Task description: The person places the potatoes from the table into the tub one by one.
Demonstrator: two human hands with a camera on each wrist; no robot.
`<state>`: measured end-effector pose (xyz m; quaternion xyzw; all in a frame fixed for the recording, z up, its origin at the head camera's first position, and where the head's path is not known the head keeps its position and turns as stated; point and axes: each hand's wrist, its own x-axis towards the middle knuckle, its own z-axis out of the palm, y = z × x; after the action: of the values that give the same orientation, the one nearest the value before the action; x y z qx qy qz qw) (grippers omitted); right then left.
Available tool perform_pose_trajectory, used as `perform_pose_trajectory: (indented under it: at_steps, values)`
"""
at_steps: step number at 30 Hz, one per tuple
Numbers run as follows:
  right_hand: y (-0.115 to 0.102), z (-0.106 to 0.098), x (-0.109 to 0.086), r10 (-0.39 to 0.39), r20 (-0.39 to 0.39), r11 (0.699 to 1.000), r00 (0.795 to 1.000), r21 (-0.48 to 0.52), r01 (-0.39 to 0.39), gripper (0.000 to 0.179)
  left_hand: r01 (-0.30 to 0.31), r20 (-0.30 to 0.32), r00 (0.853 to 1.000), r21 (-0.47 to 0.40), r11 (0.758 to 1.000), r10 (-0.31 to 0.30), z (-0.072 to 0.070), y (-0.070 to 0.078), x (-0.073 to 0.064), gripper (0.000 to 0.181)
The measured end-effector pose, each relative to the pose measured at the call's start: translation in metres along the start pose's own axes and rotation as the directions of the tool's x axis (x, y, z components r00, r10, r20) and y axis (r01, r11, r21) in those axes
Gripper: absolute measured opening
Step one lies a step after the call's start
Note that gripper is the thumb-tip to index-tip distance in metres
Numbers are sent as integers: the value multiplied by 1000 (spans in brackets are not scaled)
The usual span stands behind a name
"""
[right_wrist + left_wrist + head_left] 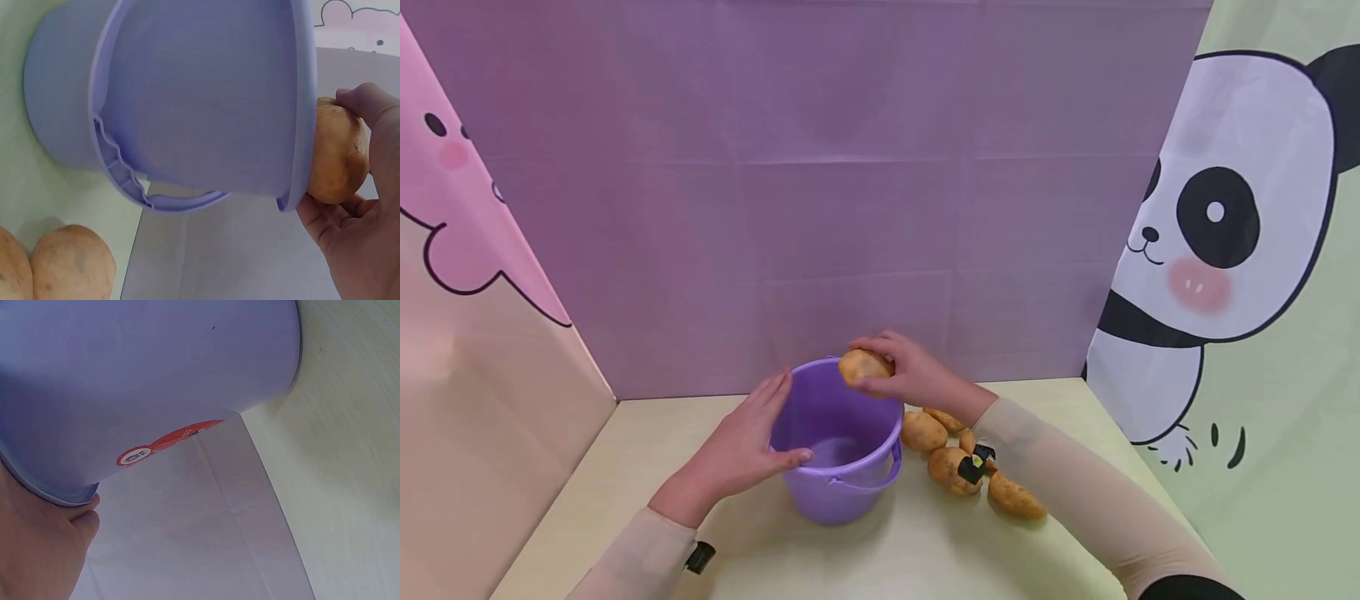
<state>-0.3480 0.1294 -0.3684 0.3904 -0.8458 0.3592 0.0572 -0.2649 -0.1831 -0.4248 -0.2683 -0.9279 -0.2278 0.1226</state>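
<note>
A purple bucket (831, 496) stands upright on the table, its inside bare where it shows. My left hand (737, 454) rests on its left rim, thumb over the near edge and fingers along the far side. In the left wrist view the hand (44, 537) lies against the rim, beside the bucket's wall (144, 381). My right hand (913, 375) grips a potato (863, 367) over the bucket's far right rim. The right wrist view shows that potato (337, 153) between thumb and fingers, right at the rim.
Several potatoes (923, 432) lie on the table (760, 550) right of the bucket, some under my right forearm. The bucket's handle (872, 482) hangs down on its near right side. A purple cloth wall (865, 208) rises behind, with printed side panels left and right.
</note>
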Motion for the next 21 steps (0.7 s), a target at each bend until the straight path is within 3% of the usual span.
perform_pose_trajectory:
  at_steps: [9, 21]
  values:
    - [-8, 12, 8, -52, 45, 998, 998, -25, 54, 60, -8, -1, 1000, -8, 1000, 8, -2, 2, -1, 120]
    - [-14, 21, 17, -49, 131, 992, 990, -107, 63, 63, 4, 8, 1000, -7, 1000, -4, -1, 2, 0, 119]
